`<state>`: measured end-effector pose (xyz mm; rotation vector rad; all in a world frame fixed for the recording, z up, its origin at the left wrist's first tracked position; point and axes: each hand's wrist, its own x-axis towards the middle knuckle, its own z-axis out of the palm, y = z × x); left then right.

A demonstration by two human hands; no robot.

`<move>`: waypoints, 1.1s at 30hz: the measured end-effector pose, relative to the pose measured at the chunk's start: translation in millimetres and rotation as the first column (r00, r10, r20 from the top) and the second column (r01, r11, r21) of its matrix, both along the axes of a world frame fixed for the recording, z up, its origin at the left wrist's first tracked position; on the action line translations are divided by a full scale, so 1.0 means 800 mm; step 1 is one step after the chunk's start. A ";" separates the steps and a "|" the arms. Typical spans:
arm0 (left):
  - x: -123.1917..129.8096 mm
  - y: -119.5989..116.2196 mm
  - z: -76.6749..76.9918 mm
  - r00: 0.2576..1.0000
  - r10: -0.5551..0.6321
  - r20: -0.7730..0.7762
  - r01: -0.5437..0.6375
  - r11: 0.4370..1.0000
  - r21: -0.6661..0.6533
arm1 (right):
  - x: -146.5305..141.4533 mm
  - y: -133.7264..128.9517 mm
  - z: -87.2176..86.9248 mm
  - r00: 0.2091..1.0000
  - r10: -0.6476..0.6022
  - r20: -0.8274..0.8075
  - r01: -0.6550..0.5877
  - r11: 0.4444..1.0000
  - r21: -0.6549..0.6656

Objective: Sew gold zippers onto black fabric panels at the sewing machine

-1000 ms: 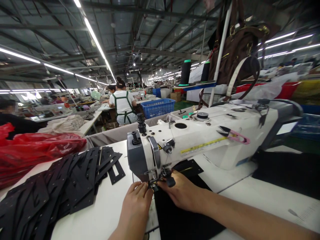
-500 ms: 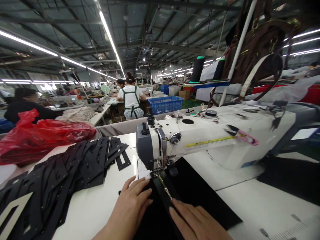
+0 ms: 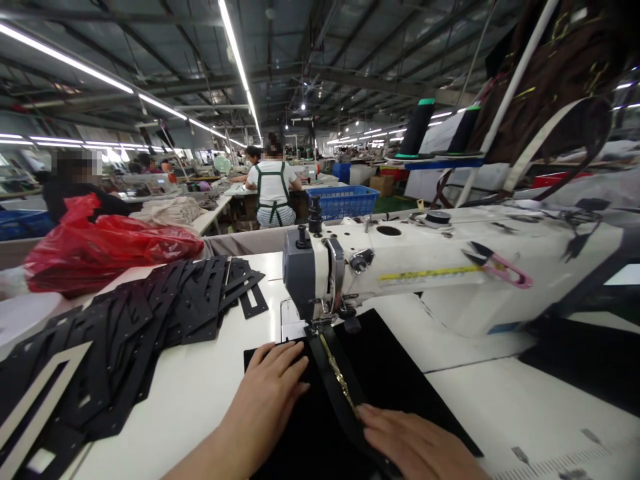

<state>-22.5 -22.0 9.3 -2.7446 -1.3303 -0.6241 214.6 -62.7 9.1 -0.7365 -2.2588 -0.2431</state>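
Observation:
A white sewing machine (image 3: 430,263) stands on the table, its grey head over a black fabric piece (image 3: 395,373). A gold zipper (image 3: 339,373) runs along that fabric from under the needle toward me. My left hand (image 3: 265,400) lies flat on the fabric left of the zipper, fingers spread and pressing. My right hand (image 3: 415,443) rests flat on the fabric at the zipper's near end, on its right side. Neither hand grips anything.
A heap of black cut-out panels (image 3: 125,333) covers the table's left. A red plastic bag (image 3: 105,250) lies behind it. Pink thread snips (image 3: 500,267) rest on the machine arm. Thread cones (image 3: 417,127) and a brown bag (image 3: 555,73) hang above. Other workers sit at the back, beside a blue basket (image 3: 343,200).
My hands came away from the needle area and now lie flat on the fabric, nearer to me. The fabric and zipper have fed toward me. My view has tilted upward.

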 end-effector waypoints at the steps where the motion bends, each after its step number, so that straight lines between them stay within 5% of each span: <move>1: 0.011 -0.005 0.001 1.000 0.027 0.003 -0.027 0.999 -0.019 | -0.004 0.005 0.013 0.997 -0.016 -0.072 0.011 0.998 -0.066; 3: 0.038 -0.016 0.004 0.998 0.049 0.042 -0.045 0.995 -0.088 | -0.012 0.020 0.045 0.981 -0.100 -0.166 0.056 0.967 -0.249; 5: 0.067 -0.024 0.008 0.985 -0.037 0.166 0.071 0.977 -0.201 | -0.019 0.037 0.075 0.970 -0.161 -0.184 0.110 0.960 -0.259; 7: 0.085 -0.026 0.011 0.935 -0.089 0.344 0.210 0.919 -0.334 | -0.024 0.052 0.093 0.978 -0.156 -0.140 0.133 0.978 -0.159; 10: 0.080 -0.017 0.010 0.836 0.048 0.547 0.250 0.853 -0.457 | -0.024 0.065 0.098 0.995 -0.101 -0.027 0.103 0.991 0.086; 13: 0.051 -0.001 0.006 0.784 0.139 0.605 0.103 0.932 -0.347 | -0.019 0.068 0.089 0.996 -0.064 0.055 0.047 0.963 0.265; 15: 0.034 0.010 0.006 0.809 0.040 0.587 0.099 0.974 -0.203 | -0.016 0.066 0.082 0.995 -0.026 0.096 -0.001 0.964 0.267; 18: 0.023 0.023 0.011 0.834 -0.130 0.535 0.178 0.983 -0.039 | -0.014 0.057 0.072 0.982 0.040 0.183 -0.080 0.973 0.218; 23: 0.021 0.026 0.015 0.883 -0.252 0.397 0.212 0.967 0.141 | -0.017 0.037 0.070 0.953 0.077 0.294 -0.154 0.956 0.249; 28: 0.017 0.018 0.007 0.969 -0.062 0.241 0.016 0.982 0.188 | -0.025 0.026 0.076 0.915 0.023 0.403 -0.127 0.964 0.233; 33: 0.009 0.027 -0.002 0.939 -0.237 0.250 0.214 0.970 0.115 | -0.043 0.028 0.056 0.929 0.017 0.371 -0.135 0.946 0.296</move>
